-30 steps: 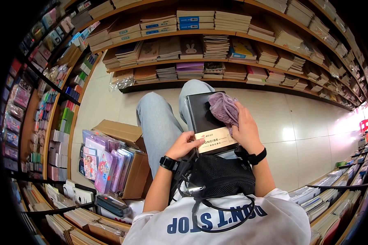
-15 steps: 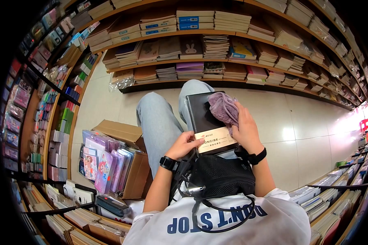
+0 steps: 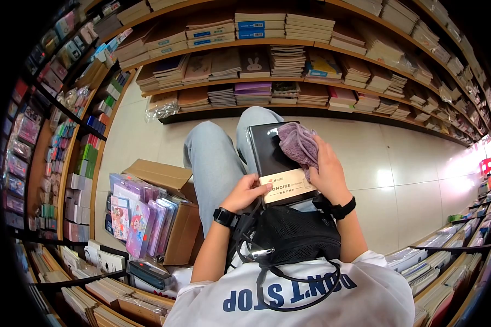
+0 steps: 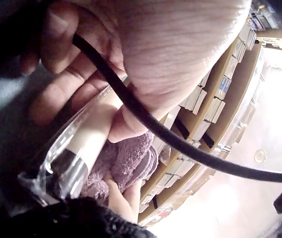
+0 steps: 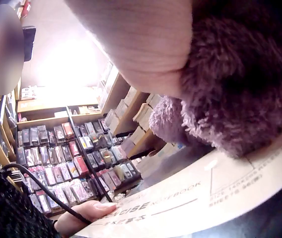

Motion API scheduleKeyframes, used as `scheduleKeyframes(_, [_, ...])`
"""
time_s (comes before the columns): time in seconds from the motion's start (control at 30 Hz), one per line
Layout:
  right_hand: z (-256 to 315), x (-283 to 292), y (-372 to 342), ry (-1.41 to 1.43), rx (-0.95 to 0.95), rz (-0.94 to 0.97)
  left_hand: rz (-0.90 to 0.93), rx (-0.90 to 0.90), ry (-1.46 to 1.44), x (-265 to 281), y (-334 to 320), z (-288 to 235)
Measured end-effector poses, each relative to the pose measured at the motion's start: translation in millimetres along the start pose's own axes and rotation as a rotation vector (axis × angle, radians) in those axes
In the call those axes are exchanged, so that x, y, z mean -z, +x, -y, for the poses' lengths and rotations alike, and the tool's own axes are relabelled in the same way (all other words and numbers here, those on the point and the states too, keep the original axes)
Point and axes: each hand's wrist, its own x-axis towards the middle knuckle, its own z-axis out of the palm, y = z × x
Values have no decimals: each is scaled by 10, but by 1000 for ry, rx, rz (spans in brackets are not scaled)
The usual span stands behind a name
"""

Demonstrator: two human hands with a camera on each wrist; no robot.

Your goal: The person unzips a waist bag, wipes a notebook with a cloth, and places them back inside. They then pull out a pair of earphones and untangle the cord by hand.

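A black notebook (image 3: pixel 264 146) in clear plastic wrap lies on the person's lap, with a cream paper band (image 3: pixel 287 186) printed "CONCISE" round its lower part. At its left edge the left hand (image 3: pixel 244 193) grips it, thumb on top of the band and fingers underneath, as the left wrist view shows. A fuzzy purple cloth (image 3: pixel 299 144) is bunched up under the right hand (image 3: pixel 328 173), which holds it against the notebook's upper right part. In the right wrist view the cloth (image 5: pixel 240 89) covers part of the band's right end.
A black mesh bag (image 3: pixel 294 234) with cords sits at the waist, just below the notebook. To the left, an open cardboard box (image 3: pixel 181 234) holds several plastic-wrapped stationery items. Shelves (image 3: pixel 229 80) stacked with notebooks stand ahead, with more racks on both sides and behind.
The knees have drawn very slightly closer together. Both hands, the notebook and the cloth stay almost exactly where they were.
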Motion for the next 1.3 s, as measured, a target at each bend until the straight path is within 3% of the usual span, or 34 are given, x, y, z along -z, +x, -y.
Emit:
scheduleKeyframes(0.27, [351,219,-121,26,273,267,-35,-156,-213,-15,73,183])
scheduleKeyframes(0.33, [318,169,-67,71,241,245,-69,-186,-250,-76,27,54])
scheduleKeyframes(0.43, [226,123,144,223,160,273,30,-70,-36,64,39,52])
scheduleKeyframes(0.57, [245,-11,427,238,189,280,25,-96,-130,19,40,63])
scheduleKeyframes(0.8, [282,-264,899,18,103,165,38,-23,-115,70,48,114])
scheduleKeyframes(0.93, [430,-232,643,-156,324,117,37,75,32,121,38,121])
scheduleKeyframes(1.07, [574,-94,362,-109,396,248,-10,-27,-158,28,-9,126])
scheduleKeyframes(1.2, [424,-5,288,28,358,295,8,-91,-148,52,8,194])
scheduleKeyframes(1.3, [294,88,262,79,148,239,42,-49,-94,96,57,194])
